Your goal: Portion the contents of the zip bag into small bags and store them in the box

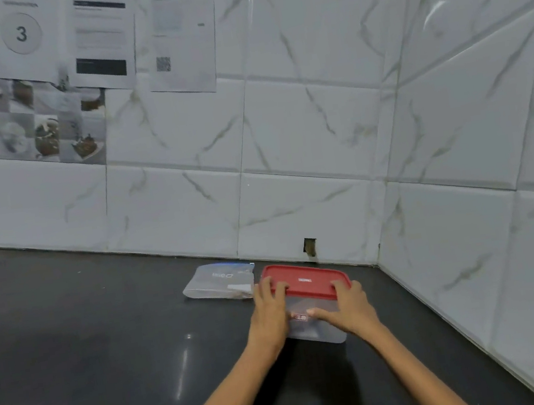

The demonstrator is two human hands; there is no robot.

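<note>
A clear plastic box (316, 330) with a red lid (305, 280) stands on the black counter near the corner of the tiled walls. My left hand (269, 309) grips its left end, fingers lying on the lid's near edge. My right hand (352, 304) grips its right end, fingers on the lid and thumb against the front wall. What is inside the box cannot be made out. A clear zip bag (218, 282) with a blue seal strip lies flat just left of the box, behind my left hand.
The black counter (87, 333) stretches to the left, its front edge near the bottom. White marble tiles close it in behind and on the right. Printed sheets hang on the back wall at upper left. A small hole in the tile (309, 247) sits behind the box.
</note>
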